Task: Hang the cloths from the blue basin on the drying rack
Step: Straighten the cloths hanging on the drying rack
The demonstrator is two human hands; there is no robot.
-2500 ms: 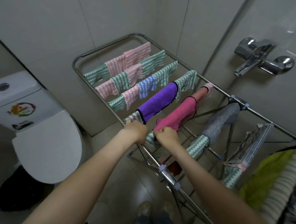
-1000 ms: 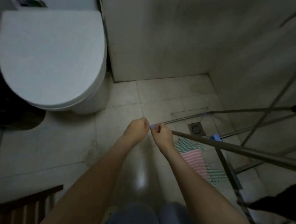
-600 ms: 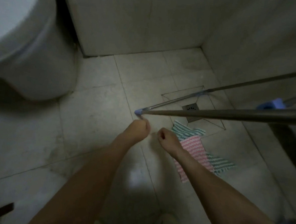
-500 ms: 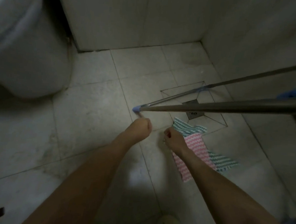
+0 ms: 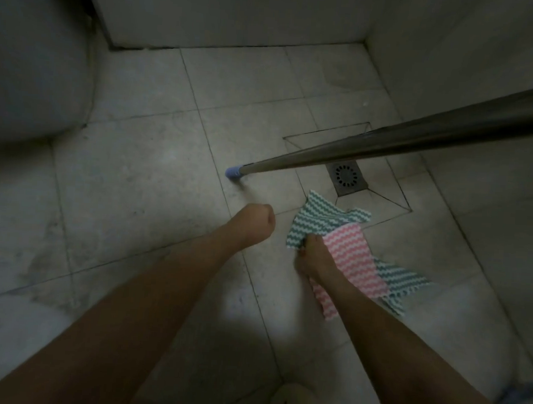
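One striped cloth (image 5: 350,257), edge hidden in right hand (image 5: 313,261), left hand (image 5: 253,221) fisted

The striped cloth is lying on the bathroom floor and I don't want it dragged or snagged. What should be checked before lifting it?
1. Right hand grips the striped cloth: ok, fingers curl round its bunched left edge.
2. Cloth gathered up: not ok, most lies spread flat on the floor.
3. Left hand free to help: ok, fisted, holding nothing, apart from the cloth.
4. Cloth clear of the floor drain: ok, its far corner lies beside it, not over it.
5. Clear of the rack leg: cannot tell; the leg crosses beyond the cloth, height unclear.
6. One piece or several: cannot tell.
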